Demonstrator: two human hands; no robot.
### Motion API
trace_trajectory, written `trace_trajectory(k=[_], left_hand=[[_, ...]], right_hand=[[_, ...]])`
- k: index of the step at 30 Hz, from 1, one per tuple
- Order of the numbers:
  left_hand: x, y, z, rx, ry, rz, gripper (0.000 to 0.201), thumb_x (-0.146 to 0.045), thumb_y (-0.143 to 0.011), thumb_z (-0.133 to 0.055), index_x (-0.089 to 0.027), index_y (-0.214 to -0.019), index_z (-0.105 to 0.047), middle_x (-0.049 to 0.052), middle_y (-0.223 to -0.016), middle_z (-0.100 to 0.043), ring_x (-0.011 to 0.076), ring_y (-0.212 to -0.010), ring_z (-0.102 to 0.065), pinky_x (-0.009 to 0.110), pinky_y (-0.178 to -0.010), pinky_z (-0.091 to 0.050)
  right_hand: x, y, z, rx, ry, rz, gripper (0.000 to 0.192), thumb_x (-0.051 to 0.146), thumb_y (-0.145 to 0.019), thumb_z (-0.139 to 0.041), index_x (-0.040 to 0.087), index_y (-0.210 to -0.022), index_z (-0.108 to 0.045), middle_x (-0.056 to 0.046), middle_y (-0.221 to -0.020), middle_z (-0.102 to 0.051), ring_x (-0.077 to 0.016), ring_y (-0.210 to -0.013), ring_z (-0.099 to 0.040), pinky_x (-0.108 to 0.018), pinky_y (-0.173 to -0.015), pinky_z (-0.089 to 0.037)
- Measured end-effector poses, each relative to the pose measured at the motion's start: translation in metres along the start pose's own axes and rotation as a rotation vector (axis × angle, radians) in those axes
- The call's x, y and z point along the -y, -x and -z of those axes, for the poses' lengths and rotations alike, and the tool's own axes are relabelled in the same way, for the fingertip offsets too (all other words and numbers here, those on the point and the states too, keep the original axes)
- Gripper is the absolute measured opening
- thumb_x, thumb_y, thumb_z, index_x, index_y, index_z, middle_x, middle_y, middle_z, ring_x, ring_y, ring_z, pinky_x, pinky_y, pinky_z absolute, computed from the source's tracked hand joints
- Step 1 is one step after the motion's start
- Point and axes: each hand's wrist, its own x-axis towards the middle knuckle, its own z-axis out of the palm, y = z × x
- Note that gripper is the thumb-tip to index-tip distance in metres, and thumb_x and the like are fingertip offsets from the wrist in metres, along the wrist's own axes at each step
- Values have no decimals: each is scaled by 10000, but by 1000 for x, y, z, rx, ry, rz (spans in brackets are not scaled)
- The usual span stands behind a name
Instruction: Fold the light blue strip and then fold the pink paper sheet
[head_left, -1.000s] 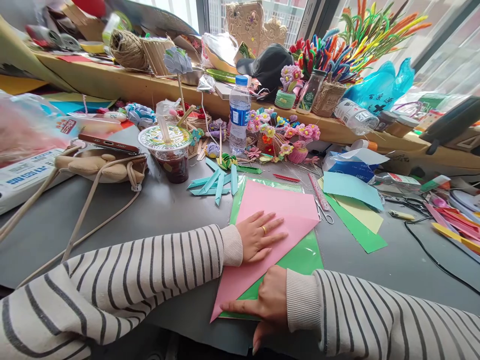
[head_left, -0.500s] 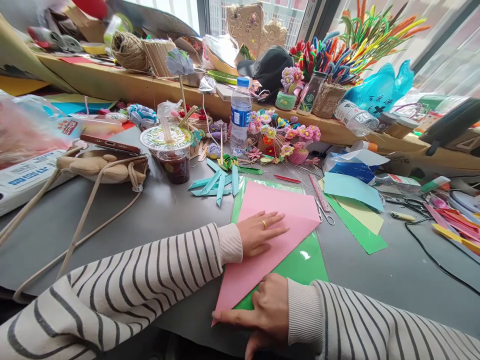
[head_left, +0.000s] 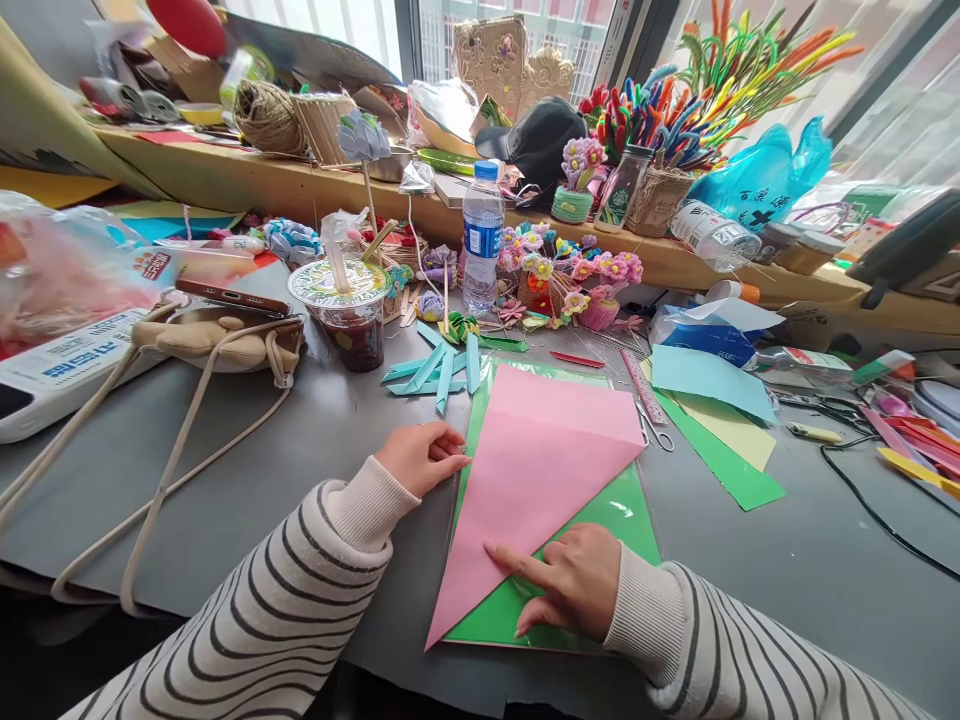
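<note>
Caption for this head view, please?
Right hand presses folded pink paper on green mat; left hand rests at its edge.

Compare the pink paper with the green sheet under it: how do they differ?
The pink paper is matte and folded into a triangle; the green sheet is glossy, flat and rectangular. Pink lies on top, green beneath. The right hand presses pink's folded edge. Both lie on the grey table.

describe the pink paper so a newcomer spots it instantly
On the grey table, find the glossy green sheet between the two hands. The pink paper lies on it, folded into a triangle pointing toward the person, unlike the flat blue and yellow sheets to its right.
</note>
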Motion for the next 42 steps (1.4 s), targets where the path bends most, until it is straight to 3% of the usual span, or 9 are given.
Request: trace_trajectory(k=[3,13,18,22,24,27,30,34,42], left_hand=[[-3,3,-1,45,-19,47,256,-368,-586,-540,-148,-715,-518,36,-667,-634,158,-604,-595,267,-615,-453],[10,33,-14,443,-99,218,280,-430,-541,-546,-172,-477,-459,17,-465,-607,165,-434,-567,218,-440,-390],[12,40,-19,427,-25,217,266,-373,-566,-535,-173,-439,-414,-10,-390,-555,126,-352,-509,191,-377,-347],[19,42,-17,382,237,284,268,-392,-541,-575,-161,-481,-454,-37,-390,-523,108,-362,-494,183,-370,-367],[23,42,-16,369,384,313,274,-400,-522,-601,-145,-517,-502,-43,-407,-516,98,-376,-488,186,-383,-391],[22,44,-18,370,557,336,283,-389,-511,-627,-121,-564,-556,-40,-435,-528,91,-403,-491,189,-407,-417],[13,49,-30,338,708,357,283,-376,-506,-643,-112,-577,-575,-35,-439,-540,87,-418,-494,183,-411,-423],[-2,58,-52,258,834,350,272,-363,-522,-645,-105,-551,-566,-31,-418,-538,75,-408,-490,170,-404,-421],[-8,64,-65,343,905,358,302,-383,-527,-641,-98,-566,-550,-1,-466,-580,95,-441,-536,196,-436,-456]], right_hand=[[1,-2,2,25,-8,-21,654,685,-663,-136,320,-1139,-397,30,-331,-502,-102,-263,-418,-255,-366,-51],[10,-14,12,160,12,-169,770,693,-637,-187,209,-1217,-334,-18,-389,-554,-169,-323,-510,-270,-345,-73],[11,-14,10,144,13,-194,739,677,-655,-201,221,-1222,-330,-15,-396,-554,-163,-324,-500,-262,-342,-118],[9,-6,13,20,-88,-195,658,602,-716,-267,169,-1203,-358,-10,-456,-552,-156,-374,-506,-257,-354,-225],[11,2,17,-90,-217,-253,563,510,-766,-312,126,-1172,-375,-19,-523,-556,-150,-447,-522,-247,-404,-313],[19,15,21,-224,-552,-528,365,394,-789,-362,108,-993,-462,-18,-558,-537,-117,-477,-503,-218,-464,-381],[31,19,19,-228,-959,-774,280,391,-784,-357,146,-748,-489,2,-496,-504,-87,-403,-465,-196,-413,-377],[43,11,11,-221,-1482,-929,345,465,-753,-368,146,-682,-478,-13,-516,-540,-78,-350,-478,-175,-316,-358],[49,4,6,-361,-1714,-1054,338,455,-710,-462,129,-622,-444,23,-402,-515,-46,-261,-442,-119,-251,-310]])
